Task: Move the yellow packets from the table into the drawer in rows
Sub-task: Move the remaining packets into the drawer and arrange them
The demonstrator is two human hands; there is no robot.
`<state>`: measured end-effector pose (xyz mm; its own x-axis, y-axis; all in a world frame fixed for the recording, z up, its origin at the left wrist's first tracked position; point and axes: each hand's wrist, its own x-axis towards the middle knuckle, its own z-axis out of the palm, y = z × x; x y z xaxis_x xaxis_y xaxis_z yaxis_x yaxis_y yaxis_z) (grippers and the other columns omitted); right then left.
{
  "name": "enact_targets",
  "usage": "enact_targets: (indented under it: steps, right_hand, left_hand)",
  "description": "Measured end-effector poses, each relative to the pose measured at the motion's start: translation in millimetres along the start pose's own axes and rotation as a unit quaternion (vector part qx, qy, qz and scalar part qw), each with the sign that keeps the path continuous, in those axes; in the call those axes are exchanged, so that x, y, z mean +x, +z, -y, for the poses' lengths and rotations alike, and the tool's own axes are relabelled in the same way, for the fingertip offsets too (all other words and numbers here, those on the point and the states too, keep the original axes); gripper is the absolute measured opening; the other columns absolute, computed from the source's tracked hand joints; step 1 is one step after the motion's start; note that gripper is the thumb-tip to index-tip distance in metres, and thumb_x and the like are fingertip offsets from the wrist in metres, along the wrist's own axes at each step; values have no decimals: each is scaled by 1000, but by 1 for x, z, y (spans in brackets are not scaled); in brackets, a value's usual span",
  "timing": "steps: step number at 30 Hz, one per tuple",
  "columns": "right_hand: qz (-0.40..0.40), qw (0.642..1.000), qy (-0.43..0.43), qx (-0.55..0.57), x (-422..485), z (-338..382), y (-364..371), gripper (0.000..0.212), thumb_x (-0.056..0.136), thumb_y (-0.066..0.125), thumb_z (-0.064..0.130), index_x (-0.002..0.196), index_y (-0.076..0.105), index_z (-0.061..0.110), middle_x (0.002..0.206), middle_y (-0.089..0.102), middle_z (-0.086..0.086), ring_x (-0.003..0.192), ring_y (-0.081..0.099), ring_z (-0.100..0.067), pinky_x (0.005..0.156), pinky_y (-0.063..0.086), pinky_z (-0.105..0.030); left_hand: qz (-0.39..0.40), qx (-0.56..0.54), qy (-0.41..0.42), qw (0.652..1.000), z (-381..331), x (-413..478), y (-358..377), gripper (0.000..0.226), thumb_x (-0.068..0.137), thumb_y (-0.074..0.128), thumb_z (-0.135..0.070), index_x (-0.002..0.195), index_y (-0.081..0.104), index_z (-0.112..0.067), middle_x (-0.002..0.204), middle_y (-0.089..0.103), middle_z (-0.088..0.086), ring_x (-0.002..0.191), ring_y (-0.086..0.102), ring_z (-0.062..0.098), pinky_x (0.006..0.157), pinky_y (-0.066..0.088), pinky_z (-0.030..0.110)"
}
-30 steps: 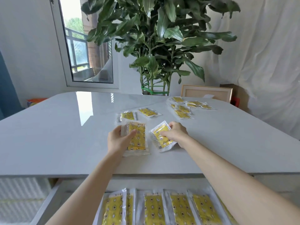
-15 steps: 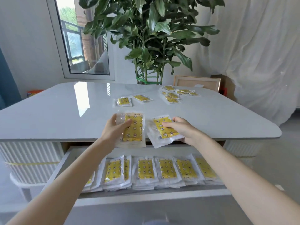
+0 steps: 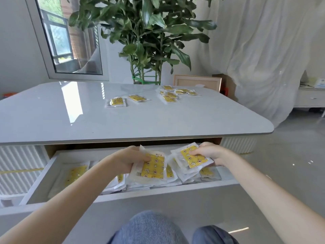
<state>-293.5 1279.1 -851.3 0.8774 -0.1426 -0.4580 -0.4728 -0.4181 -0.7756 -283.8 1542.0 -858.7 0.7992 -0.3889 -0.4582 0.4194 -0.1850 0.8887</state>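
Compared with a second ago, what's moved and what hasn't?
Both hands lifted their packets off the table and brought them down over the open drawer. The left hand still grips the left stack, the right hand the right stack; nothing released. The loose packets on the far tabletop and the drawer rows stayed put.

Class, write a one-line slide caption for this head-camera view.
Left hand and right hand hold yellow packets over the open drawer; loose packets lie on the table.

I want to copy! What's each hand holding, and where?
The left hand grips one yellow packet by its left edge; right hand pinches a second packet by its right edge.
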Motion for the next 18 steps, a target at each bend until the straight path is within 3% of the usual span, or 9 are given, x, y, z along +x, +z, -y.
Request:
enact_targets:
  steps: [3,7,9,12,13,16,18]
  right_hand:
    - [-84,996,18,-27,23,-15,-10,10,86,69,10,89,62,3,96,69,-14,86,70,-28,81,58,-42]
    - [-106,993,51,-24,61,-32,-16,31,84,68,6,113,60,-4,115,65,-22,102,67,-32,92,53,-51]
    - [-97,993,70,-9,65,-30,-11,34,87,64,3,119,56,-4,118,63,-22,105,64,-33,92,52,-51]
    - [-78,993,86,26,67,-25,2,18,92,56,-2,110,52,-1,95,63,-20,81,65,-30,71,54,-43]
    - [-69,993,89,24,71,-26,5,21,92,57,-1,113,50,0,100,63,-20,86,66,-31,71,55,-43]
    - [-54,995,84,-25,96,-39,3,43,86,65,8,126,48,0,128,58,-20,112,60,-34,92,52,-49]
    - [-64,993,75,-61,94,-37,-1,38,88,63,12,122,50,1,123,57,-12,109,57,-29,94,48,-38]
  left_hand:
    - [6,0,-35,999,5,15,11,15,93,45,9,104,55,11,96,66,21,73,69,27,78,57,44]
    - [-29,-21,-56,998,8,40,18,27,92,44,14,118,48,18,118,59,29,86,63,36,89,47,48]
    - [-42,-12,-67,997,10,54,21,31,91,45,15,121,47,18,123,57,30,93,62,39,89,48,50]
    - [-60,6,-81,995,13,73,25,32,90,47,14,122,47,16,120,58,29,92,63,38,87,51,51]
    - [-68,11,-83,994,14,80,26,32,89,48,14,121,47,15,120,58,29,92,64,38,86,52,52]
    - [-75,38,-95,992,16,92,29,29,88,52,11,118,51,11,121,59,26,101,64,37,87,53,51]
    - [-75,52,-97,991,17,99,33,26,88,53,10,114,53,10,121,60,25,103,64,36,90,52,50]
